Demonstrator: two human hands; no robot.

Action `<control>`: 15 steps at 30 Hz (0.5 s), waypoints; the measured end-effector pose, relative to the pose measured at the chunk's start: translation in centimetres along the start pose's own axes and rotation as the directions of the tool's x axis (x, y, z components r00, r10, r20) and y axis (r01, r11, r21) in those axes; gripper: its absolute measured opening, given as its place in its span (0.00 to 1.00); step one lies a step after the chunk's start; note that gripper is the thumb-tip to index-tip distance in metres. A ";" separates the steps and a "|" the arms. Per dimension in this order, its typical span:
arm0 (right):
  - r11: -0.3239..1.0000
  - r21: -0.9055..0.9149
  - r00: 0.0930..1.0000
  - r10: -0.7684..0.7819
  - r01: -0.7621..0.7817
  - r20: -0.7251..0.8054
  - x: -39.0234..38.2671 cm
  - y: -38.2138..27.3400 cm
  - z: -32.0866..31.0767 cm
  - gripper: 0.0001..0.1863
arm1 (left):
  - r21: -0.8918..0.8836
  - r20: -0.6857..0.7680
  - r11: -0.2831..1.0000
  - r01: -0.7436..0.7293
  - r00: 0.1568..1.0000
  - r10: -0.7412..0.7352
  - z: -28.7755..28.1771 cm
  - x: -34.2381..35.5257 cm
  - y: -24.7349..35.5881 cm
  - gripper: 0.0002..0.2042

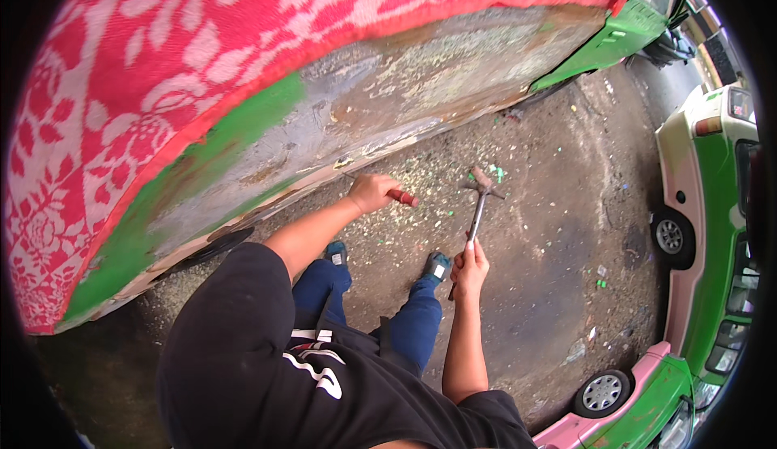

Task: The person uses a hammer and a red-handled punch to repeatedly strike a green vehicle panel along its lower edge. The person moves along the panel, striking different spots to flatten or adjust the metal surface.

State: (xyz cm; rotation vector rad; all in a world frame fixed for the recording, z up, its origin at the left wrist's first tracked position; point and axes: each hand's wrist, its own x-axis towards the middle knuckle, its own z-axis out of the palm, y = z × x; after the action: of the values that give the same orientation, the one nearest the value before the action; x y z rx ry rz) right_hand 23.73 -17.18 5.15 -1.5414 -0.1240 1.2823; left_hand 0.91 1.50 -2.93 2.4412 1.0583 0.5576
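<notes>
1. Head view: I see the right hand [470, 270] curled round the hammer [478, 218], low on its handle, a good place to hold.
2. It looks hard and heavy on top.
3. Farther out, the left hand [373, 193] wraps the red-handled tool [403, 198], near the patchy car side [388, 85]; it looks light and stiff.

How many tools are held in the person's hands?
2: the hammer is in the right hand, and the red-handled tool is in the left hand, which partly covers it. No other shows.
</notes>
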 end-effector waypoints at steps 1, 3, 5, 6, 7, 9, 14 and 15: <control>0.999 -0.034 0.999 -0.003 0.004 0.033 -0.8 -0.9 -0.7 0.17 | -0.015 -0.038 1.000 -0.019 0.999 0.018 -0.8 0.2 0.8 0.04; 0.998 -0.066 0.996 0.008 -0.002 0.091 -1.9 -2.7 -2.1 0.17 | -0.017 -0.054 0.999 -0.030 0.998 0.029 -2.3 1.1 2.1 0.04; 0.995 -0.096 0.986 -0.004 0.020 0.169 -2.6 -4.5 -3.7 0.16 | -0.012 -0.040 1.000 -0.004 0.999 0.003 -3.7 1.4 4.1 0.04; 0.993 -0.112 0.978 -0.006 0.030 0.210 -2.8 -5.5 -4.5 0.16 | -0.036 -0.081 0.999 -0.014 0.997 0.011 -4.1 1.8 4.6 0.06; 0.990 -0.137 0.972 -0.004 0.038 0.235 -3.1 -6.6 -5.2 0.16 | -0.056 -0.081 0.998 -0.002 0.997 -0.003 -4.7 1.9 5.6 0.07; 0.981 -0.187 0.958 0.002 0.054 0.287 -3.7 -9.1 -6.5 0.16 | -0.097 -0.080 0.995 0.022 0.996 -0.030 -5.9 2.0 7.7 0.08; 0.934 -0.341 0.899 0.052 0.110 0.435 -4.8 -14.5 -9.8 0.15 | -0.111 0.007 0.980 0.162 0.987 -0.163 -10.0 -0.8 12.7 0.09; 0.928 -0.355 0.879 0.069 0.118 0.472 -4.9 -15.1 -10.4 0.14 | -0.075 -0.040 0.982 0.175 0.983 -0.178 -10.2 -2.3 13.5 0.11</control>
State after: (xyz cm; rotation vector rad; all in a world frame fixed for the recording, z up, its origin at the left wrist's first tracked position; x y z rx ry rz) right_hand 37.27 -20.67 18.01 -1.4913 -0.7450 1.6693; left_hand 2.13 -6.45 12.18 2.2550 1.2378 0.5858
